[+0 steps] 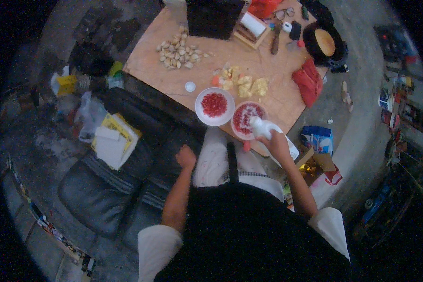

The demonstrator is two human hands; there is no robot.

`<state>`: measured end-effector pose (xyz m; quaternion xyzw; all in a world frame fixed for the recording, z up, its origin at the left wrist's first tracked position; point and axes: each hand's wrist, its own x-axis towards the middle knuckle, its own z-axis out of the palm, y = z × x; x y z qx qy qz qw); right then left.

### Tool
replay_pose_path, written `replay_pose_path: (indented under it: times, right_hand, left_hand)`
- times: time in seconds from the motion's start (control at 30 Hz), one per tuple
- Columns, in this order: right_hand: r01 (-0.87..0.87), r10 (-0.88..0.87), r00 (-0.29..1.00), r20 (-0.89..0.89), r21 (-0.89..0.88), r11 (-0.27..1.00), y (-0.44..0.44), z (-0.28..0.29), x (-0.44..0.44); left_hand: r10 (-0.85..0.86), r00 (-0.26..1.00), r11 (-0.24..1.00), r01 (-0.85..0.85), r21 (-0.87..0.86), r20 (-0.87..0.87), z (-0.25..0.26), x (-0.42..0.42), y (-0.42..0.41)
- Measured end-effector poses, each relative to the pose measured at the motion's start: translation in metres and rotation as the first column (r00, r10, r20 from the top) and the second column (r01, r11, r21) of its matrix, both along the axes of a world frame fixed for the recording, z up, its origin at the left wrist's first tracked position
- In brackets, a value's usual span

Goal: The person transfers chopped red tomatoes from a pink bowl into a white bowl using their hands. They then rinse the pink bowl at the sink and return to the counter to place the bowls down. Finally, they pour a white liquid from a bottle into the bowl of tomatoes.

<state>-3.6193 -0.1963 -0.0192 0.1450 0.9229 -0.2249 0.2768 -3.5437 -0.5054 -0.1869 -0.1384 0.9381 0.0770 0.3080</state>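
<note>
My right hand (277,144) grips a white bottle (266,127), tilted with its mouth over a pink container (263,108). Red pieces that look like pomegranate seeds (239,126) lie inside it, with white liquid streaked across them. Just left of it stands a white bowl (201,119) with more red seeds (214,104). Curled into a loose fist, my left hand (186,156) is beside my left thigh, with nothing visible in it. A round white cap (190,86) lies on the wooden table (197,77) beyond the white bowl.
Yellow peel-like pieces (245,86) lie behind the containers, near a pile of shell-like pieces (179,53). A knife (275,42), a wooden box (256,43), a red cloth or bag (308,83) and a black pan (308,38) are farther right. Black sofa (95,194) at left.
</note>
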Motion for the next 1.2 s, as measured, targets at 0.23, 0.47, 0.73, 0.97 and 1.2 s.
replay_pose_path:
  times: [0.23, 0.47, 0.73, 0.97, 1.2]
  right_hand:
    - [-0.011, 0.011, 0.999, 0.033, 0.010, 1.000, -0.005, -0.006, 0.004]
    - [-0.012, 0.012, 1.000, 0.026, 0.004, 1.000, -0.008, -0.011, 0.018]
    - [0.016, -0.016, 0.998, 0.060, -0.007, 1.000, -0.016, -0.003, 0.028]
    - [0.041, -0.042, 0.999, 0.017, 0.008, 0.999, -0.012, -0.012, 0.042]
    - [0.082, -0.082, 0.997, -0.009, 0.029, 0.996, -0.004, -0.010, 0.051]
  left_hand:
    - [0.128, 0.983, 0.989, -0.136, 0.056, 0.132, 0.011, -0.009, -0.002]
    - [0.140, 0.976, 0.989, -0.146, 0.024, 0.169, 0.030, -0.020, 0.000]
    - [0.039, 0.997, 0.991, -0.047, 0.124, 0.064, 0.006, -0.006, -0.013]
    - [0.003, 0.997, 0.994, -0.011, 0.106, 0.076, 0.015, -0.013, -0.007]
    - [-0.025, 0.999, 0.995, 0.020, 0.101, 0.047, 0.005, -0.004, -0.008]
